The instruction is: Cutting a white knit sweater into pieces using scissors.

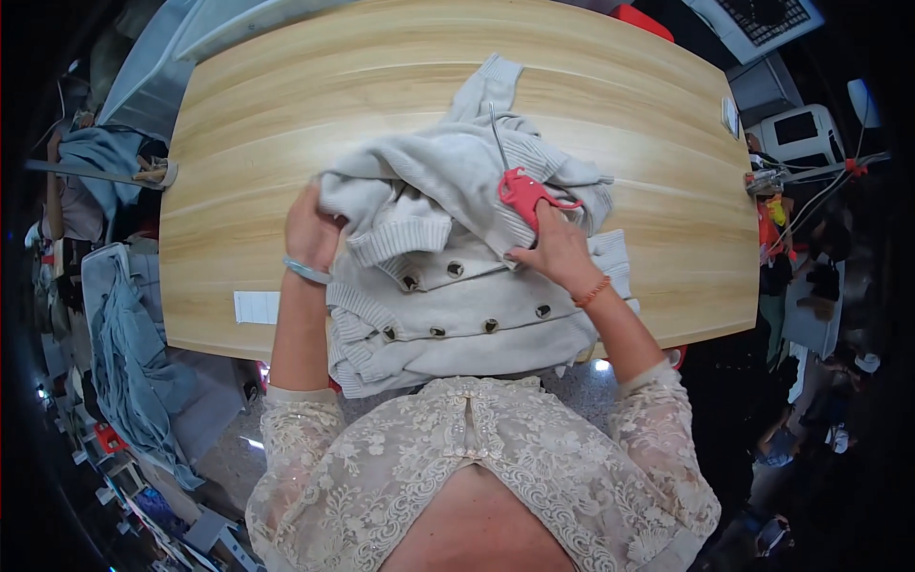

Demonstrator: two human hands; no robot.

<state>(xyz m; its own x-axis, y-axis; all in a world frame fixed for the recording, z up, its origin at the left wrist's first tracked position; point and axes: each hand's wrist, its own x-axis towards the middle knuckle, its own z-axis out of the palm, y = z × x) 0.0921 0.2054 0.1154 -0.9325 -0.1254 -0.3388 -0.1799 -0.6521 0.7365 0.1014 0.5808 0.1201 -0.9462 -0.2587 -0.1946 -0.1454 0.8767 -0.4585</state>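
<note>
A light grey knit cardigan (429,181) with dark buttons lies bunched on the wooden table, its lower folds hanging at the near edge. At the cardigan's left side, my left hand (313,229) has its fingers closed on the fabric. My right hand (558,250) rests over the right part of the cardigan, its fingers round the grip of a pink-red pistol-shaped tool (524,195) with a long thin metal tip. That tip points away from me, over the knit. The thumb of this hand is stretched out against the ribbed cloth. Part of the grip is hidden.
The wooden table (238,124) has curved edges in this view. A white card (256,307) lies at its near left. Metal rods with clamps (762,182) flank both sides. Blue-grey cloth (133,343) is heaped to the left, and a white machine (799,132) stands at the right.
</note>
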